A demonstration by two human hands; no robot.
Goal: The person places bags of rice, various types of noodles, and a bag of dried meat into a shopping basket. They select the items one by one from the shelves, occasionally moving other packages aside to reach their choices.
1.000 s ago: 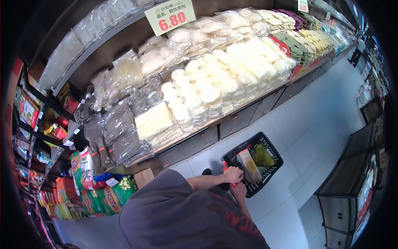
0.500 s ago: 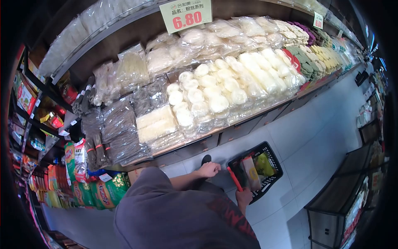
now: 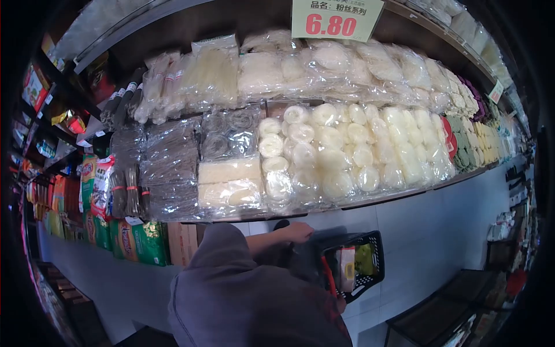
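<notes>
A black plastic shopping basket [image 3: 378,254] with a red handle hangs at my right side. My right hand [image 3: 341,303], mostly hidden by my sleeve and body, is closed on the handle's lower end. Inside the basket lie a pale box-like package [image 3: 347,272] with a yellow and red print and a yellow-green bag [image 3: 365,259]. My left hand [image 3: 299,232] is held in front of me, just below the shelf's front edge, fingers curled in and nothing visible in them. Nearest to it are clear packs of round white noodle bundles [image 3: 300,162].
Dark noodle packs [image 3: 167,168] and flat cream noodle blocks [image 3: 228,194] fill the shelf's left part. A price sign [image 3: 335,20] reading 6.80 hangs above. Green bags [image 3: 139,240] stand low at left. A dark low display unit [image 3: 433,306] stands at lower right.
My view has turned, so the shelf appears more level and the sign further right. The basket sits lower in view. My left hand remains in front of me; my right keeps the handle.
</notes>
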